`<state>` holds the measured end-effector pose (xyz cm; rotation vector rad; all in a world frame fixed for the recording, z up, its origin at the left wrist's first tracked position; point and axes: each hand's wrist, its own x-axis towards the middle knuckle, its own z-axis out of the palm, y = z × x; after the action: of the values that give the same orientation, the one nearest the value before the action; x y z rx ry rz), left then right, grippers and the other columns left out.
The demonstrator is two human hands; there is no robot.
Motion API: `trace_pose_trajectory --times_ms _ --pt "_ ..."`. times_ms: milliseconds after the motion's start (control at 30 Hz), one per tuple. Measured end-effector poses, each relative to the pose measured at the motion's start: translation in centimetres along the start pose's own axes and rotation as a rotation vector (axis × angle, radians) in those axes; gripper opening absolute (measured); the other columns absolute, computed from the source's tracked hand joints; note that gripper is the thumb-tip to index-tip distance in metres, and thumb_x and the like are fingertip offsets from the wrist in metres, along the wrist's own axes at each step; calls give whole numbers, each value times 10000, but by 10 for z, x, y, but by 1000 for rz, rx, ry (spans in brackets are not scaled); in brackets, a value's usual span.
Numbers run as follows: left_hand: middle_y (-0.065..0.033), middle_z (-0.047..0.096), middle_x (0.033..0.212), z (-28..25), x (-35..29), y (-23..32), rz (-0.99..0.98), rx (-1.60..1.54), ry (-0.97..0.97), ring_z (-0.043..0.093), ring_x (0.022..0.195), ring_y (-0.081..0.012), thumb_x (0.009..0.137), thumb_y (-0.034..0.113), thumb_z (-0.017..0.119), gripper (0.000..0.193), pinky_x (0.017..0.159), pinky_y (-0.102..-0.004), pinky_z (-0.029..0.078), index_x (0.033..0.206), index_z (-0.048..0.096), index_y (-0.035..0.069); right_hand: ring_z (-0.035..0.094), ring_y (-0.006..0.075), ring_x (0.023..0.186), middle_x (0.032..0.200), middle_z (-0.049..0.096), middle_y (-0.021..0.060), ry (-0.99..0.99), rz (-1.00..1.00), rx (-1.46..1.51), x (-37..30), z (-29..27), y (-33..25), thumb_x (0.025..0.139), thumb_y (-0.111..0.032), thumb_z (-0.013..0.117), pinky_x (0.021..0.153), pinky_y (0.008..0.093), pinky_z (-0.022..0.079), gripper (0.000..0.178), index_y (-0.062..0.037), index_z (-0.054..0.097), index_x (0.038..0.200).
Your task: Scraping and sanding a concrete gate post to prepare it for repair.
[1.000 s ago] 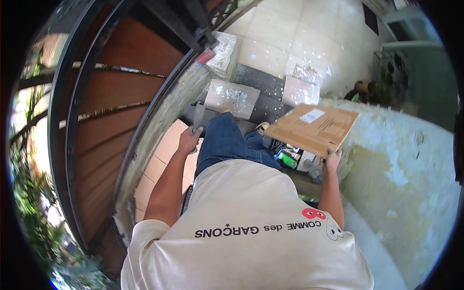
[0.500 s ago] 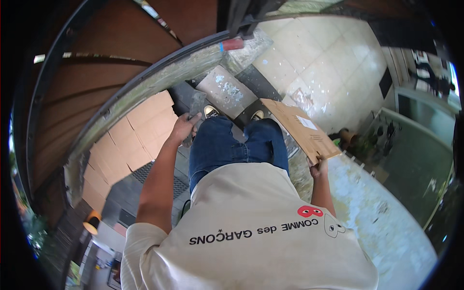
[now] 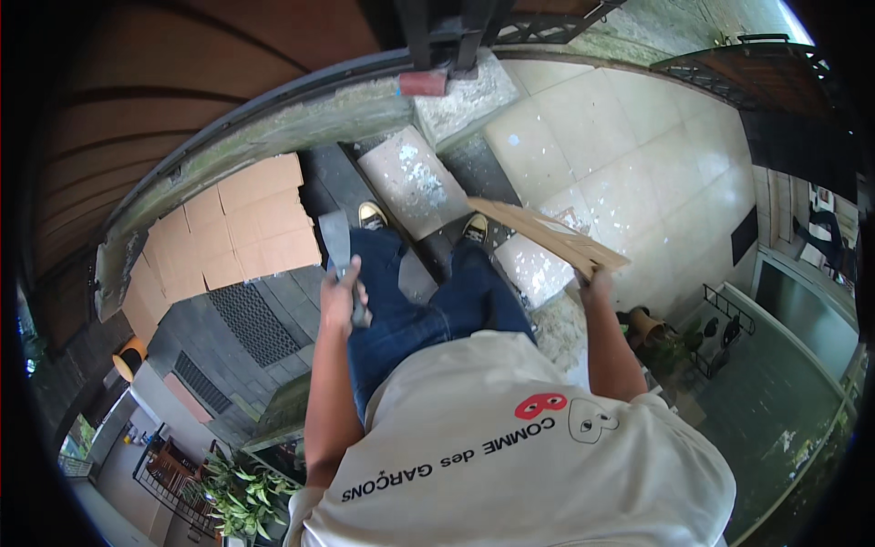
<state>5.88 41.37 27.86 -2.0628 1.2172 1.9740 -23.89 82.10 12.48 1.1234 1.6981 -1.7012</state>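
Observation:
My left hand (image 3: 341, 299) is closed around a putty knife (image 3: 336, 239). Its wide grey blade points away from me, and the handle end shows below my fingers, beside my thigh. At my right side, my right hand (image 3: 597, 286) grips the near end of a flat brown cardboard piece (image 3: 538, 230). The cardboard is tilted and seen nearly edge-on, reaching out past my right shoe (image 3: 475, 228). My fingers on the cardboard are partly hidden.
Flattened cardboard sheets (image 3: 223, 228) cover the dark floor to the left. Paint flakes speckle a stone step (image 3: 415, 180) and the pale tiles (image 3: 629, 137). A red brick (image 3: 423, 84) rests by a gate post. Plants (image 3: 241, 497) and a glass panel (image 3: 775, 410) stand nearby.
My left hand has turned the putty knife blade-outward and moved nearer my thigh. The cardboard in my right hand has tilted more edge-on. My body and view have turned.

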Motion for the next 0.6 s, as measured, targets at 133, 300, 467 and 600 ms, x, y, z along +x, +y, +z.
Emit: trace_pose_trajectory --times_ms 133,300,467,600 --pt "-31 499 601 -1 -36 6 -41 183 32 526 466 -134 859 408 695 385 312 -329 434 943 531 69 593 302 964 1103 537 174 105 -367 -43 98 -70 -103 916 -251 530 699 446 591 380 43 521 1156" --pt "-34 516 603 -3 -31 -18 31 288 152 535 465 -134 862 406 693 401 395 -285 447 935 535 44 620 292 977 1168 580 193 327 -933 148 180 -231 -385 932 -193 492 829 366 560 383 96 528 1182" --pt "-34 528 575 -23 -70 -19 108 529 188 532 445 -130 879 386 680 386 424 -260 427 906 531 30 336 423 1333 1451 249 282 285 -319 333 89 -165 -481 1003 -462 304 1052 597 377 685 -20 125 1493" --pt "-38 533 571 -11 -58 -17 121 464 182 528 437 -128 896 364 663 360 426 -253 420 890 526 31 493 378 1218 1380 389 252 24 -571 40 98 -142 -452 1007 -433 310 1043 526 421 637 -38 177 1488"
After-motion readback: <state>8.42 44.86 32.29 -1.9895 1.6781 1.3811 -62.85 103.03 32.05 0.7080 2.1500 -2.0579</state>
